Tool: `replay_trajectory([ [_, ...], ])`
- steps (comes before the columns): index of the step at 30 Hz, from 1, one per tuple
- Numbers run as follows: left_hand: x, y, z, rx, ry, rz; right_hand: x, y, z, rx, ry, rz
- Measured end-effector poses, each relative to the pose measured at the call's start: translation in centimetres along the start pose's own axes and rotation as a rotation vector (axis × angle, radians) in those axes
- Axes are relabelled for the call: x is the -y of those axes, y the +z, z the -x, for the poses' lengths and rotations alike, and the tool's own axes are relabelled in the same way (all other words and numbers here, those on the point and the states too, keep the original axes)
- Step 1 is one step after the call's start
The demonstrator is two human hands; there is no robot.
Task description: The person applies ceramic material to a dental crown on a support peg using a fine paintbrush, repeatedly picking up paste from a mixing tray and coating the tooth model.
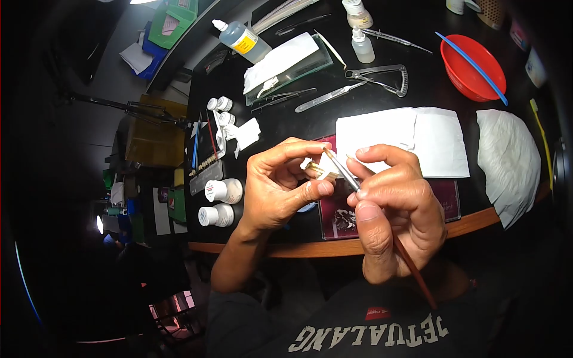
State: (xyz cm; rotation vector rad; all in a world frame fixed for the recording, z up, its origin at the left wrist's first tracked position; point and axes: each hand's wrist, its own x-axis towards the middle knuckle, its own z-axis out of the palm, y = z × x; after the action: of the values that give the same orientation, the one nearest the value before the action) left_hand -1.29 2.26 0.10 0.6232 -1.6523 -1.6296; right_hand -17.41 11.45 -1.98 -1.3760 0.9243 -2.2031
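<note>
Between the thumb and fingers of my left hand (280,179) is a small pale model piece (325,173), partly covered by the fingers. My right hand (397,209) pinches a thin brush (346,171) with a silver ferrule and a dark red handle. The brush tip points up and left, close to my left index fingertip and the piece; whether it touches is too small to tell. Both hands are above a maroon mat (447,200) and beside white tissue sheets (439,140).
A red bowl (467,74) holding a blue stick stands at the upper right. Two white-capped jars (224,191) are left of my hands. Behind lie a caliper (382,80), a scalpel (325,99), a glass slab (298,70) and a bottle (243,42). Crumpled tissue (507,161) lies right.
</note>
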Motion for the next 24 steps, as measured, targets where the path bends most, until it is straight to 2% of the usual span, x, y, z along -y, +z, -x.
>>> replay_trajectory([
  [1,0.0,0.1,-0.1,0.004,0.043,-0.042,-0.1,-0.1,0.0,0.019,-0.004,-0.005],
  [5,-0.1,0.4,0.0,-0.049,0.007,-0.049,0.5,-0.5,0.1,0.143,0.044,-0.018],
  [11,0.2,0.0,0.1,-0.082,0.013,-0.121,0.6,-0.6,-0.2,0.19,0.011,-0.002],
  [22,0.0,0.2,0.0,-0.065,0.018,-0.082,0.4,-0.3,-0.1,0.22,-0.053,0.073],
  [24,0.0,0.2,0.0,-0.065,0.02,-0.064,0.2,0.5,-0.2,0.114,-0.067,0.059],
])
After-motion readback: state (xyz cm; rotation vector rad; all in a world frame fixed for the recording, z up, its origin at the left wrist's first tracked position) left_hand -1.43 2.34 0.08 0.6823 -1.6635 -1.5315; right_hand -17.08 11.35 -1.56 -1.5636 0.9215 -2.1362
